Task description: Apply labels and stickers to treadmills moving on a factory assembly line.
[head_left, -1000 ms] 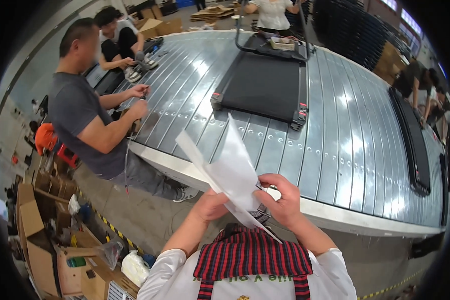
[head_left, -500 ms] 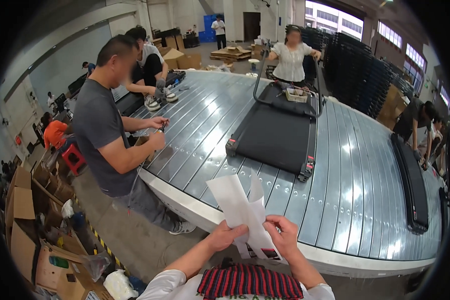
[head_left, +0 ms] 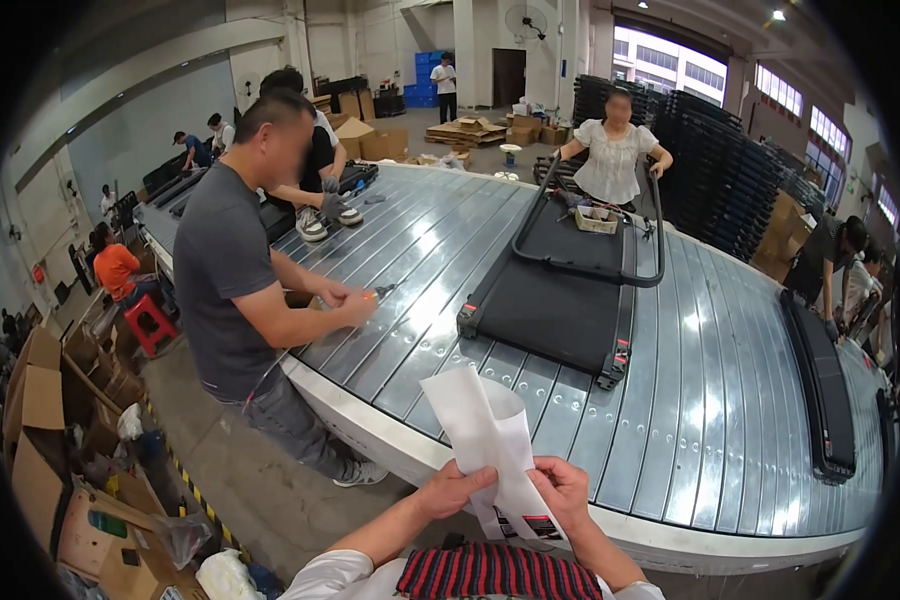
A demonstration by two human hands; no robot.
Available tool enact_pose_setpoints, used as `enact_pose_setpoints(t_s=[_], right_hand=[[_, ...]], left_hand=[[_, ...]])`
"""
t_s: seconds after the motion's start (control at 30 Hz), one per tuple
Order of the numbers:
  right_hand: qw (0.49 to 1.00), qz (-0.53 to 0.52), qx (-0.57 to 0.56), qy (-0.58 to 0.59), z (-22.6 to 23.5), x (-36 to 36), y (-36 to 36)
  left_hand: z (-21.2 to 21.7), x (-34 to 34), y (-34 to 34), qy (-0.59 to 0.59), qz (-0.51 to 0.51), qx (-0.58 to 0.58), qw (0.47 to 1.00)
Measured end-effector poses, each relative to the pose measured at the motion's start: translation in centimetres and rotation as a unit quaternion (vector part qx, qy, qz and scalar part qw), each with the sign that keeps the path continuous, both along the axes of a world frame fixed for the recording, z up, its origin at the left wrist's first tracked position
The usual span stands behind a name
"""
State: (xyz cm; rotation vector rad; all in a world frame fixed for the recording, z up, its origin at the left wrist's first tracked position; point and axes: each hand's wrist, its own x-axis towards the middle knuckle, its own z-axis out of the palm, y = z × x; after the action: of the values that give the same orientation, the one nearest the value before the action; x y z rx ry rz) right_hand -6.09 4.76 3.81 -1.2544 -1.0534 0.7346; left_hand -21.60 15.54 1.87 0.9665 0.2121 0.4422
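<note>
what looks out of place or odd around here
The cardboard boxes at lower left lie jumbled, flaps open, among plastic bags. A co-worker's shoes rest on the metal worktable, odd for a work surface. The held white paper is curled, not visibly torn.

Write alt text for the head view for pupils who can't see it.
The wearer's left hand and right hand hold white paper near a metal table. A black treadmill lies on the table; a person in grey stands at the left.
</note>
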Motion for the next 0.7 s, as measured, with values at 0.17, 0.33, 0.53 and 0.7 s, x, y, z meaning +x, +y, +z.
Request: enact_pose_setpoints(t_s=[0.17,0.33,0.53,0.7], right_hand=[[0.998,0.027,0.013,0.052,0.0,0.1,0.1],[0.998,0.015,0.035,0.047,0.3,-0.3,0.2],[0.997,-0.022,-0.015,0.072,-1.0,-0.6,0.4],[0.977,-0.099,-0.004,0.188,-1.2,0.3,1.9]], left_hand=[[0.0,-0.2,0.2,-0.02,-0.025,0.01,0.999],[0.0,-0.9,0.3,-0.006,-0.048,0.014,0.999],[-0.3,-1.5,0.7,0.011,-0.015,-0.02,1.0],[0.6,-1.8,2.3,0.085,0.178,-0.023,0.98]])
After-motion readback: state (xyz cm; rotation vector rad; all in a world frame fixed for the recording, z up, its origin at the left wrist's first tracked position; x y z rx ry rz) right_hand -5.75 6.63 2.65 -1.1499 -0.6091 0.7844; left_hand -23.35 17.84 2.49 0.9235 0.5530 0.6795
